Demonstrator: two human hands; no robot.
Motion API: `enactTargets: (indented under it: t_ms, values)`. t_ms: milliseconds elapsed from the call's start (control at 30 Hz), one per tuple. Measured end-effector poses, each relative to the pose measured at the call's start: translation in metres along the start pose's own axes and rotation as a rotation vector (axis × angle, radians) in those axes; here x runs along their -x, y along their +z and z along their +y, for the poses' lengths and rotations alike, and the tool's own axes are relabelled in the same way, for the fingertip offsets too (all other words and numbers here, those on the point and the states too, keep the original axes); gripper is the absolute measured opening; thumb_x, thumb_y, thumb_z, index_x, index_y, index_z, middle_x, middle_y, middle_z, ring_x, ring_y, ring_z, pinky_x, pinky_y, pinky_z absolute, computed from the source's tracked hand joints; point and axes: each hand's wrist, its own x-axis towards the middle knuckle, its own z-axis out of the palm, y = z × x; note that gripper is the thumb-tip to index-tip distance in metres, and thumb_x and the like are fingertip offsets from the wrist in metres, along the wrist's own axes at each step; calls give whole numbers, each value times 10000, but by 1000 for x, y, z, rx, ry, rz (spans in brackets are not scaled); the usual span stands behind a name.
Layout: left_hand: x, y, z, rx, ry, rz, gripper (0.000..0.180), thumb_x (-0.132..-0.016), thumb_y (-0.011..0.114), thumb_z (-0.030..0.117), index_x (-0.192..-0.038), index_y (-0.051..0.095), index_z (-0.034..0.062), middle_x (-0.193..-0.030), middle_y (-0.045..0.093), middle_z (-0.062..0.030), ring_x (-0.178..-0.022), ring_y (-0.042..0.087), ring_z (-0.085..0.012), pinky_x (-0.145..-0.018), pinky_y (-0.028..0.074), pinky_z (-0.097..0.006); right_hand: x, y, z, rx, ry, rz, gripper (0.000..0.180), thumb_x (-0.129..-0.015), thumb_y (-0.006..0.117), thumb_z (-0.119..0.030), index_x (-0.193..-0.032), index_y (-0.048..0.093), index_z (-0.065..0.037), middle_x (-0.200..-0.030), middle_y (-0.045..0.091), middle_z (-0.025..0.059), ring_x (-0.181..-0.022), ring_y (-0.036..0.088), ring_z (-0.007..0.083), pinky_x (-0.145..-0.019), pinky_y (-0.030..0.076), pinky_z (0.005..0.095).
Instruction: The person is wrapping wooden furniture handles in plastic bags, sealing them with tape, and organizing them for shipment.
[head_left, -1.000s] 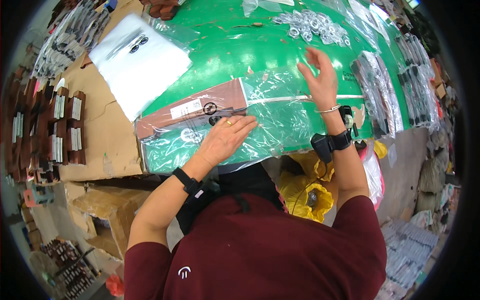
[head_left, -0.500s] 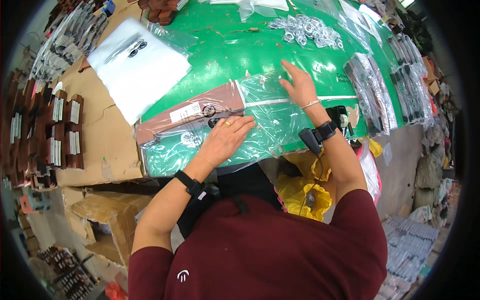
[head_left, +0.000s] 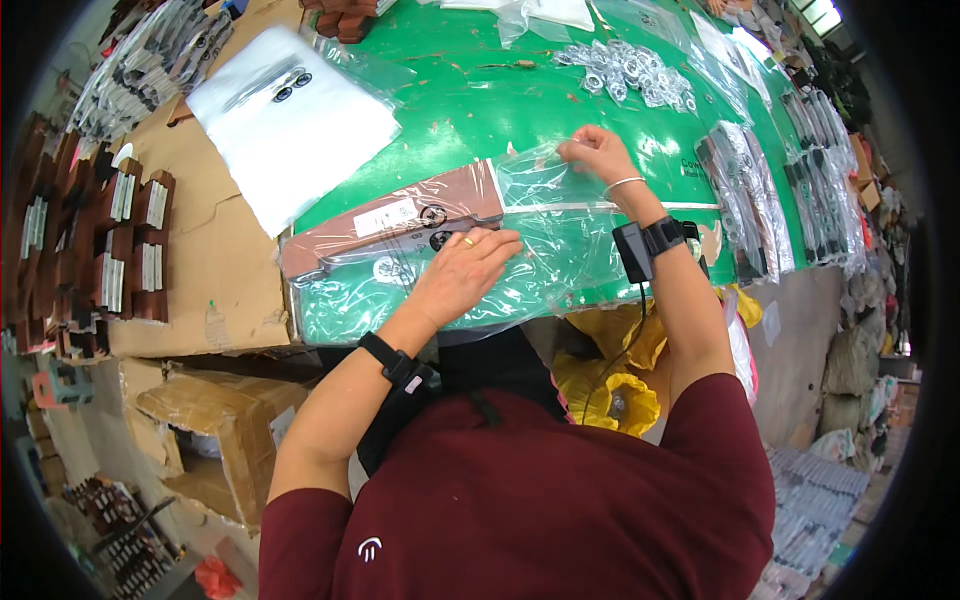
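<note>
A clear plastic bag (head_left: 560, 262) lies flat along the near edge of the green table. Inside it is a long, flat brown piece (head_left: 335, 240) with a white label and an angled right end. My left hand (head_left: 462, 275) rests flat on the bag with fingers outstretched, just below the brown piece's right part. Farther right, my right hand (head_left: 603, 165) pinches the far edge of the bag near its right-hand end. The right part of the bag, beyond the brown piece, looks flat with only the table showing through.
A stack of clear bags (head_left: 295, 130) lies at the back left. Small wrapped round parts (head_left: 630, 72) are heaped at the back. Packed bags (head_left: 745, 205) line the right side. Brown pieces (head_left: 125, 245) are stacked at left; a cardboard box (head_left: 225, 430) stands below the table.
My right hand has moved down slightly from reaching with spread fingers and has closed on the bag's far edge. My left hand stays pressed on the bag.
</note>
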Motion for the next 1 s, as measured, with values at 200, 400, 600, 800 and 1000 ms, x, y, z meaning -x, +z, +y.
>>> enactTargets:
  t_ms: [200,400,600,800,1000]
  values:
    - [1,-1,-4,47,11,16,426,-903,642,89,-1324,588,131,-1385,565,-10,-1183,558,-245,-954,442,-400,34,15,-23,-27,200,-36,329,-838,830,-258,-1037,714,-22,-941,706,-4,-805,642,121,-714,516,263]
    - [0,-2,-4,115,-11,-7,388,-908,644,93,-1291,600,129,-1366,579,-15,-1210,553,-255,-997,442,-427,41,13,-45,-150,127,-107,293,-873,811,-251,-1082,709,-72,-935,702,-17,-839,644,85,-748,498,235]
    - [1,0,-12,184,-16,-27,337,-919,645,119,-1255,623,112,-1345,602,-32,-1204,563,-289,-1018,444,-439,72,91,-92,-138,-115,-177,267,-838,815,-237,-986,728,-33,-877,737,50,-791,679,121,-697,535,285]
    - [11,21,-26,111,43,-3,385,-924,655,178,-1286,596,61,-1352,587,-160,-1260,520,-383,-1079,420,-484,86,173,-79,386,-408,111,241,-830,766,-172,-971,692,8,-841,733,136,-742,714,255,-676,552,368]
    - [7,10,-19,711,-264,-7,427,-928,636,172,-1319,568,14,-1394,559,-249,-1324,501,-428,-1095,422,-502,97,207,-70,575,-459,239,169,-871,697,-183,-902,635,-29,-910,682,185,-849,675,396,-734,531,490]
